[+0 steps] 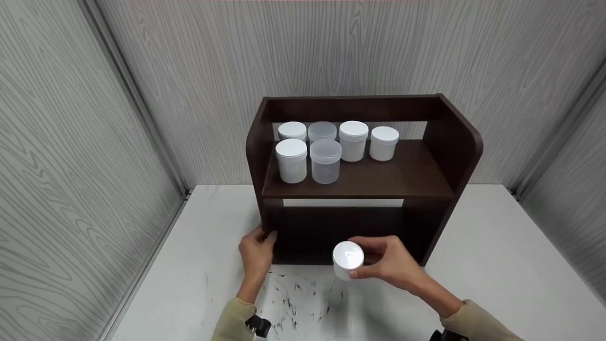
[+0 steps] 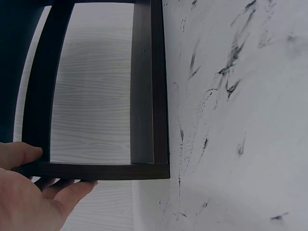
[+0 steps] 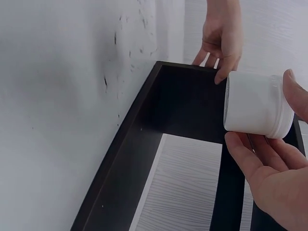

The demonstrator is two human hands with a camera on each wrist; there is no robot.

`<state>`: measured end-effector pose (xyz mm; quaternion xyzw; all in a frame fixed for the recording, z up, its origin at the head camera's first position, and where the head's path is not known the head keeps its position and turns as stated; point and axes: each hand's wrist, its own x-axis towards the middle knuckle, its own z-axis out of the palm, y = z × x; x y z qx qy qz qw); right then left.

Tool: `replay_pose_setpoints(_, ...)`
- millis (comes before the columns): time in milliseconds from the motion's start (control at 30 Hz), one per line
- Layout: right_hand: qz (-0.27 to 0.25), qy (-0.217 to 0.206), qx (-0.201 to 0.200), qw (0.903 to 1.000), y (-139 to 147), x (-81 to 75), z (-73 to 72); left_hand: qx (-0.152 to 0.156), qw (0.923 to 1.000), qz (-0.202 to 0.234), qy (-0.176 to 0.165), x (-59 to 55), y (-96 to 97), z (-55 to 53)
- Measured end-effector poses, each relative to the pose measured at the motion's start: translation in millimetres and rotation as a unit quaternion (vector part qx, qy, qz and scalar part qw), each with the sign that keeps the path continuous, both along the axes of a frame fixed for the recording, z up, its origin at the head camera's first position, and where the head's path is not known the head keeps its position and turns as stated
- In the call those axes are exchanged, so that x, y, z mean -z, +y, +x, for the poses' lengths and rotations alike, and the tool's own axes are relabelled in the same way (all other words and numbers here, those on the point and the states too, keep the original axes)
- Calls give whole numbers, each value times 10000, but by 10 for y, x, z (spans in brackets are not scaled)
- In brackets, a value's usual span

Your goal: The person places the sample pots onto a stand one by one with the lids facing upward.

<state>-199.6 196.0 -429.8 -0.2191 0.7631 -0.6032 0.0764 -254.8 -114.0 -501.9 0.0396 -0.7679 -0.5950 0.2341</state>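
A dark brown two-tier shelf [image 1: 378, 183] stands on the white table. My left hand [image 1: 257, 253] grips the lower front edge of its left side panel, thumb inside and fingers outside, as the left wrist view also shows. In front of the lower compartment, my right hand [image 1: 390, 265] holds a white lidded jar [image 1: 348, 258] upright between thumb and fingers. The right wrist view shows this white jar [image 3: 252, 103] from the side, with its lid toward the thumb. On the upper tier stand white jars [image 1: 292, 163] and translucent jars [image 1: 325, 163], several in all, grouped toward the left and middle.
Dark scuff marks [image 1: 289, 303] spot the white table [image 1: 189, 284] in front of the shelf. Grey wood-grain panels [image 1: 331, 47] rise behind and on both sides. The upper tier's right part [image 1: 416, 170] is bare board, and a raised side panel [image 1: 457, 137] bounds it.
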Motion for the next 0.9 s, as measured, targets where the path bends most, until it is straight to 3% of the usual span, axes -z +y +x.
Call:
replay_pose_setpoints(600,-54,196,108,9997,51,-324,24,-87,9999,-70,-6,-2,-7,5)
replay_pose_setpoints(900,-307,117,158,9993,83,-485,15,49,9999,-79,49,4,0,7)
